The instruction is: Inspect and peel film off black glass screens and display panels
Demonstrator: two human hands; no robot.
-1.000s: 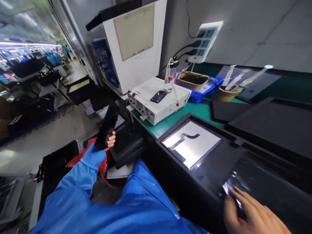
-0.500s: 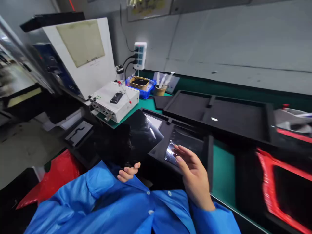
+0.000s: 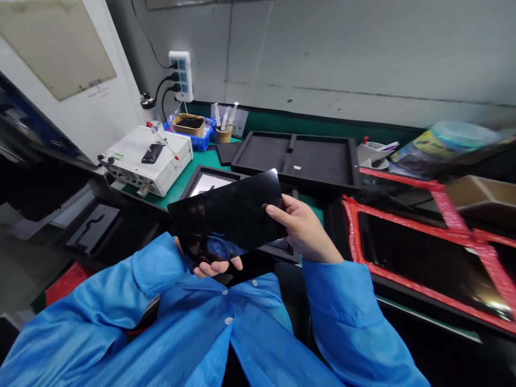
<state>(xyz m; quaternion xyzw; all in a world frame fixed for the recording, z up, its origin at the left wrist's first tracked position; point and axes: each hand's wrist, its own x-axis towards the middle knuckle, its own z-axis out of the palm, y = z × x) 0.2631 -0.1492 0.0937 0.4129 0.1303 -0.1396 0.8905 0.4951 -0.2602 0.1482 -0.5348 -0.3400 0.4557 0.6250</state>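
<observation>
The left hand (image 3: 217,267) holds up a flat black panel (image 3: 237,215) from below. The right hand (image 3: 300,223) pinches its right end, thumb on top. The panel partly hides a black tray (image 3: 221,172) on the green surface (image 3: 207,158). This looks like a two-handed holding step; moving next would need soft, steady fingers near the edges.

Desk (image 3: 208,157): green top
White box (image 3: 167,174): left end
Blue tray (image 3: 203,143): near wall
Brown cup (image 3: 223,136): beside blue tray
Black trays (image 3: 262,152): middle
</observation>
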